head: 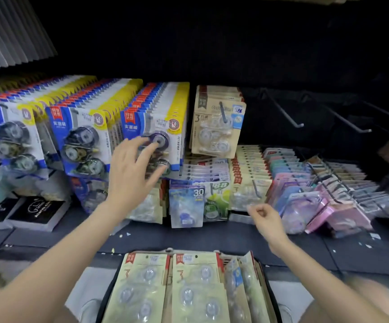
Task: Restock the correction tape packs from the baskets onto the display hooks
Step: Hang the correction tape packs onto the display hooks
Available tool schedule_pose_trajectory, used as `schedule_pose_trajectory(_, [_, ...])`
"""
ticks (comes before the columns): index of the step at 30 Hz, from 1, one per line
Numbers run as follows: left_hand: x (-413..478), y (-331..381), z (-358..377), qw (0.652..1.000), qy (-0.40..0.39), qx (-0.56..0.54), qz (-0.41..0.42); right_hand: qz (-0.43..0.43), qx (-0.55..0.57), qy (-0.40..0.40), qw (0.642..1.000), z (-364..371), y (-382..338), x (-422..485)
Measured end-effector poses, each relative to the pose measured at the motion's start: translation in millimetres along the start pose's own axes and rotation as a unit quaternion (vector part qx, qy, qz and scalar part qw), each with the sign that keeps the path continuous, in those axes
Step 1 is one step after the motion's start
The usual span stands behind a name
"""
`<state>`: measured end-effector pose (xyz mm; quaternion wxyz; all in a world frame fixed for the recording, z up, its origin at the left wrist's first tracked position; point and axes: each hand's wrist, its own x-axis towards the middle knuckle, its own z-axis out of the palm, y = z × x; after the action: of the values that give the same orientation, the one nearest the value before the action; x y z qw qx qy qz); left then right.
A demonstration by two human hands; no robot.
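I am looking down at a shop display of hanging stationery. The left hand [130,173] reaches forward with its fingers spread and straight, fingertips resting on the front of a row of blue-and-yellow correction tape packs [156,122] that hang on a hook. The right hand [267,217] is raised in the air in front of the lower rows, blurred, with its fingers curled in, and I can make out nothing held in it. Just right of the blue-and-yellow row, a short row of beige correction tape packs [216,127] hangs on its own hook. Further right, bare hooks [284,110] stick out from the dark back panel. At the bottom edge, nearest me, a basket [226,261] holds more beige packs [146,283], lying flat in stacks with others standing on edge to their right.
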<state>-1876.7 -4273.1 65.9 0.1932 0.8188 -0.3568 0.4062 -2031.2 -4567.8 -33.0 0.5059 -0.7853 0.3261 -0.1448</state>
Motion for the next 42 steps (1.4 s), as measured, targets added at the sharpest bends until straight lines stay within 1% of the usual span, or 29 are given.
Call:
schedule_pose_trajectory(2, [-51,5,5,0.999,-0.047,-0.004,-0.003,0.048,-0.080,-0.065,0.993,8,42,-17])
schedule_pose_trajectory(4, [-107,10,13,0.991,-0.130,-0.016,-0.024,0.066,-0.178,-0.102,0.977,16,77,-31])
schedule_pose_trajectory(6, [-166,12,19,0.973,-0.219,-0.017,-0.068,0.064,-0.260,-0.092,0.959,22,96,-43])
schedule_pose_trajectory(7, [-192,12,20,0.960,-0.260,-0.018,-0.103,0.061,-0.283,-0.076,0.954,24,102,-48])
schedule_pose_trajectory(9, [-238,7,20,0.921,-0.343,-0.024,-0.182,0.074,-0.287,-0.053,0.954,26,108,-55])
schedule_pose_trajectory(11, [-264,4,23,0.880,-0.401,-0.040,-0.254,0.107,-0.245,-0.050,0.962,28,114,-58])
schedule_pose_trajectory(14, [-274,8,28,0.849,-0.417,-0.040,-0.324,0.125,-0.212,-0.065,0.967,30,118,-62])
schedule_pose_trajectory(15, [-274,9,26,0.841,-0.408,-0.044,-0.353,0.120,-0.220,-0.068,0.966,30,118,-63])
schedule_pose_trajectory(17, [-276,10,25,0.807,-0.428,-0.046,-0.405,0.106,-0.256,-0.060,0.959,28,117,-63])
schedule_pose_trajectory(18, [-278,10,25,0.796,-0.444,-0.050,-0.409,0.102,-0.266,-0.053,0.957,27,116,-62])
schedule_pose_trajectory(20, [-281,12,26,0.785,-0.458,-0.067,-0.413,0.102,-0.270,-0.030,0.957,23,113,-60])
schedule_pose_trajectory(22, [-280,12,28,0.772,-0.472,-0.067,-0.420,0.098,-0.276,0.007,0.956,18,101,-61])
schedule_pose_trajectory(23, [-278,11,29,0.767,-0.476,-0.060,-0.426,0.086,-0.291,0.026,0.953,14,93,-61])
schedule_pose_trajectory(24, [-274,10,30,0.770,-0.468,-0.052,-0.431,0.065,-0.314,0.046,0.946,9,82,-62])
schedule_pose_trajectory(26, [-260,8,32,0.796,-0.414,-0.059,-0.439,0.006,-0.325,0.090,0.941,-3,56,-60])
schedule_pose_trajectory(28, [-235,14,30,0.810,-0.368,-0.092,-0.448,-0.066,-0.272,0.097,0.955,-14,25,-58])
schedule_pose_trajectory(29, [-219,18,28,0.805,-0.353,-0.130,-0.458,-0.099,-0.222,0.079,0.967,-16,8,-59])
schedule_pose_trajectory(30, [-201,26,24,0.789,-0.343,-0.189,-0.474,-0.121,-0.150,0.047,0.980,-16,-9,-60])
schedule_pose_trajectory(31, [-182,35,20,0.760,-0.336,-0.267,-0.488,-0.128,-0.055,0.010,0.990,-13,-22,-61])
schedule_pose_trajectory(32, [-164,45,14,0.724,-0.331,-0.353,-0.493,-0.114,0.039,-0.027,0.992,-7,-32,-62])
schedule_pose_trajectory(34, [-136,66,8,0.641,-0.317,-0.497,-0.492,-0.045,0.192,-0.102,0.975,10,-44,-65])
schedule_pose_trajectory(35, [-126,74,8,0.609,-0.303,-0.544,-0.491,-0.011,0.236,-0.136,0.962,19,-49,-66])
schedule_pose_trajectory(36, [-117,83,8,0.588,-0.285,-0.571,-0.497,0.020,0.254,-0.163,0.953,27,-51,-67])
schedule_pose_trajectory(37, [-110,89,8,0.585,-0.265,-0.579,-0.502,0.047,0.264,-0.182,0.946,33,-52,-68])
schedule_pose_trajectory(38, [-104,92,8,0.598,-0.245,-0.572,-0.504,0.074,0.259,-0.189,0.944,38,-48,-65])
schedule_pose_trajectory(39, [-99,93,7,0.622,-0.228,-0.552,-0.506,0.099,0.248,-0.185,0.946,41,-41,-60])
schedule_pose_trajectory(40, [-95,91,7,0.648,-0.216,-0.528,-0.505,0.115,0.199,-0.167,0.959,43,-30,-54])
schedule_pose_trajectory(41, [-92,87,7,0.670,-0.210,-0.510,-0.497,0.112,0.100,-0.148,0.977,44,-14,-46])
schedule_pose_trajectory(42, [-89,83,6,0.686,-0.211,-0.498,-0.486,0.105,-0.040,-0.136,0.984,45,6,-41])
